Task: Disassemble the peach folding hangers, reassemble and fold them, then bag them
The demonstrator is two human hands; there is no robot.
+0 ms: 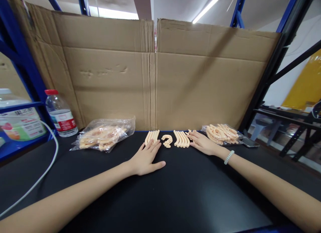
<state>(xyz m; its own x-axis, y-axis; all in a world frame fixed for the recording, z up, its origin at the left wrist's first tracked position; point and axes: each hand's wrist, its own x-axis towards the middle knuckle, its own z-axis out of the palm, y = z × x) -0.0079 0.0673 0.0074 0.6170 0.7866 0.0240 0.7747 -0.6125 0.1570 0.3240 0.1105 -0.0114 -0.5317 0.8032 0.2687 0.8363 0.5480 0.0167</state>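
Note:
My left hand [145, 157] lies flat with spread fingers, its fingertips over the near ends of a row of cream curved strips [152, 135]. To the right of that row sits a small stack of cream hook-shaped pieces [167, 140]. Farther right is a second row of cream curved strips [181, 138], lying side by side. My right hand [202, 143], with a pale coiled band on the wrist, rests open at this row's right end. Its fingers partly cover more cream pieces [191, 132], whose shape I cannot make out.
Clear plastic bags of cream pieces lie at left [100, 136] and right [220, 134]. A phone [249, 142] lies beside the right bag. At left stand a red-capped bottle [61, 114] and a white cable [51, 162]. Cardboard [107, 76] walls the back of the black table [160, 199].

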